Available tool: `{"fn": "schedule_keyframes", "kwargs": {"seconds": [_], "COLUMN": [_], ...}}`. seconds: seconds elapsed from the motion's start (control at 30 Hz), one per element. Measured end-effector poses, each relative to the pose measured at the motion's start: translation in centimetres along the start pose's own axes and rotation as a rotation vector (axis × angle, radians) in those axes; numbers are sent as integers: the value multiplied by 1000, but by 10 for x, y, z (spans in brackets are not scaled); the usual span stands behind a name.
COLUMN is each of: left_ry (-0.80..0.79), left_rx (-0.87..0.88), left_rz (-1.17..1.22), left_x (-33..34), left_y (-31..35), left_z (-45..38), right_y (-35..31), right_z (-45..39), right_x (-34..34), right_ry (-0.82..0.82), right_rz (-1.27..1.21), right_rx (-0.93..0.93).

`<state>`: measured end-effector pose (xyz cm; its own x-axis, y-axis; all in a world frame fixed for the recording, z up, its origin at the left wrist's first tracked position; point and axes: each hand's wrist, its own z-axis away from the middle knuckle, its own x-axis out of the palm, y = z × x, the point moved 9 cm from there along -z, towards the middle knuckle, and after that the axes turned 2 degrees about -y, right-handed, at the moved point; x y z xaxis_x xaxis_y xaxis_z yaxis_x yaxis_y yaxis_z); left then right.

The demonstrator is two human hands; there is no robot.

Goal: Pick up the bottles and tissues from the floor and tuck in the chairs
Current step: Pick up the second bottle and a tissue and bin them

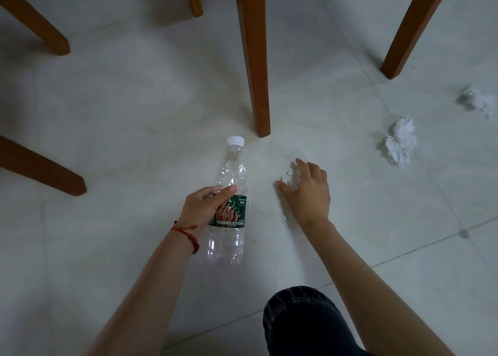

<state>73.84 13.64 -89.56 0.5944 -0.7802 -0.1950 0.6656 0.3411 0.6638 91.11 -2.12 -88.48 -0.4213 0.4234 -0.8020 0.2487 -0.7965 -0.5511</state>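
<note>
A clear plastic bottle (229, 202) with a white cap and a green label is in the grip of my left hand (204, 207), whose fingers and thumb curl round its middle. My right hand (307, 191) is down at the floor, fingers curled over a small crumpled white tissue (292, 179) that is mostly hidden under it. Two more crumpled tissues lie on the tiles to the right, one nearer (401, 142) and one farther (477, 101).
Several brown wooden chair and table legs stand on the pale tiled floor: one (256, 59) just beyond the bottle, one (412, 29) at the upper right, others (40, 167) at the left. My knee in dark trousers (304, 320) shows at the bottom.
</note>
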Motion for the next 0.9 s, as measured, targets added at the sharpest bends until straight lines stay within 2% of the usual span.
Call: {"fn": "schedule_keyframes", "kwargs": {"seconds": [0.13, 0.3, 0.4, 0.57, 0.77, 0.9], "left_ry": [5, 12, 18, 46, 39, 39], "left_rx": [-16, 12, 50, 55, 25, 21], "left_rz": [24, 57, 72, 88, 77, 79], "left_x": [-6, -12, -11, -16, -25, -35], "left_y": [-5, 2, 10, 13, 28, 49], "left_z": [2, -1, -4, -4, 28, 59], "right_y": [-3, 4, 14, 28, 5, -23], "right_z": [-3, -1, 1, 17, 47, 69], "right_x": [9, 11, 9, 17, -19, -55], "right_ry": [-8, 12, 34, -83, -130, -161], "right_rz": [42, -150, -375, -832, -1048, -1066], "right_rx": [-29, -23, 123, 478, 563, 553]}}
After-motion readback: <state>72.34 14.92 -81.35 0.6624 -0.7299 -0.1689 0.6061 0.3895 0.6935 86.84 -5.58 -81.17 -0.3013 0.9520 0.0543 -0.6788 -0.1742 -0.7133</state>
